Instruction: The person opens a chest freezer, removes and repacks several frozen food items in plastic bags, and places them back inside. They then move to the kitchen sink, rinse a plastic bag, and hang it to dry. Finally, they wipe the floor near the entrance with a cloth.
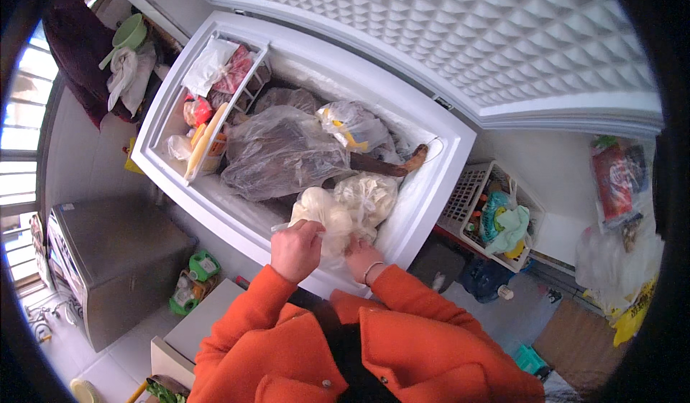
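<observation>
At the near wall of an open chest freezer (226, 219), my left hand (295, 251) grips the gathered neck of a clear plastic bag of pale round pieces (323, 211). My right hand (363, 257) rests against the lower right side of that bag, its fingertips partly hidden. Just behind it lies a second clear bag with whitish pieces (372, 198). A large item in cloudy plastic wrap (285, 149) fills the freezer's middle, and a brown leg-like piece (383, 164) sticks out to the right. Beyond it sits a white and yellow plastic bag (350, 125).
A white wire basket (252, 87) at the freezer's left end holds several food packages. The raised, quilted-pattern lid (485, 41) stands at the back. Right of the freezer is a white plastic crate (488, 225) with bottles and cloths. A dark-topped appliance (124, 241) stands to the left.
</observation>
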The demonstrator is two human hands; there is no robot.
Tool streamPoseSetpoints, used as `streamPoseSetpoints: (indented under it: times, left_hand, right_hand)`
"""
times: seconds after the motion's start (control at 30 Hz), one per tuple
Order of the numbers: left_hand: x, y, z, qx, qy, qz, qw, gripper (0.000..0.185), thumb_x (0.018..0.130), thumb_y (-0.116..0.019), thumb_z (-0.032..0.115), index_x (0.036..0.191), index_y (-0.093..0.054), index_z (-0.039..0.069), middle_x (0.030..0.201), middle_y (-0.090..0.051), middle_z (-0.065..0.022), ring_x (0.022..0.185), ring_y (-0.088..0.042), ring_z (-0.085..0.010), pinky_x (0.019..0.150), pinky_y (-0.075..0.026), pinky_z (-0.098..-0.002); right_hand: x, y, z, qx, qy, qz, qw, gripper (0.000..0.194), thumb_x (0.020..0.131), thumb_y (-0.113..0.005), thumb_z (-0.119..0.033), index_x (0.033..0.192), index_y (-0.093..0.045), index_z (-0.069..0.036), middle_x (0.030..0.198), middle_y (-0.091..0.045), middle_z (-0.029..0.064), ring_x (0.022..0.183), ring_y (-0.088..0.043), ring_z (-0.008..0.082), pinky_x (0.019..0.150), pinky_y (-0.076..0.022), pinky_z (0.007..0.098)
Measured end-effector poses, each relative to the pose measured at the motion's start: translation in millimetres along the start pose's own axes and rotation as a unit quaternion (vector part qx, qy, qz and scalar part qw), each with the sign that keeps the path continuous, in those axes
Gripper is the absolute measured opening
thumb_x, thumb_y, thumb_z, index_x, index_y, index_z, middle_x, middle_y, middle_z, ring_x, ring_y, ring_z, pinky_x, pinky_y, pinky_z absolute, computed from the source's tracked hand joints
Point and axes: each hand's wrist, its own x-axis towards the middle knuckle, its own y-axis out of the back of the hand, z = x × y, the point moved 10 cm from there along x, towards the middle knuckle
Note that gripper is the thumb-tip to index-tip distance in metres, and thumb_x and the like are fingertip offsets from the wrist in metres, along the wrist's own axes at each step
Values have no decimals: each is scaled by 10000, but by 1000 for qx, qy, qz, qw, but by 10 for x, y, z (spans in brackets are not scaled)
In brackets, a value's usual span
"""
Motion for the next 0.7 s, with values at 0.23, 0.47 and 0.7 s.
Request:
streamPoseSetpoints:
  times: [0.23, 0.47, 0.7]
  left_hand:
    - [60, 235, 283, -42, -54, 60, 996, 147, 722, -597, 22, 843, -636, 96, 757, -624, -109, 652, -615, -323, 585, -503, -393]
    - [-64, -331, 641, 5, -127, -42, 991, 176, 699, -567, 51, 859, -606, 109, 764, -575, -81, 673, -614, -297, 568, -487, -402]
    - [-69, -407, 508, 9, -140, -14, 990, 176, 696, -568, 54, 858, -601, 115, 791, -581, -58, 688, -613, -282, 573, -495, -385]
  right_hand:
    - [-614, 415, -24, 23, 74, 18, 997, 245, 788, -551, -123, 1003, -596, -17, 1068, -568, 191, 955, -587, 347, 813, -483, 452]
    - [-909, 1031, 368, 310, -67, 197, 928, 774, 727, -745, -183, 1354, -309, -61, 1089, -497, 165, 867, -596, 289, 756, -500, 396]
    - [-424, 803, 277, 296, -93, 156, 938, 940, 695, -740, -257, 1440, -201, -60, 1122, -475, 265, 971, -530, 398, 841, -465, 443]
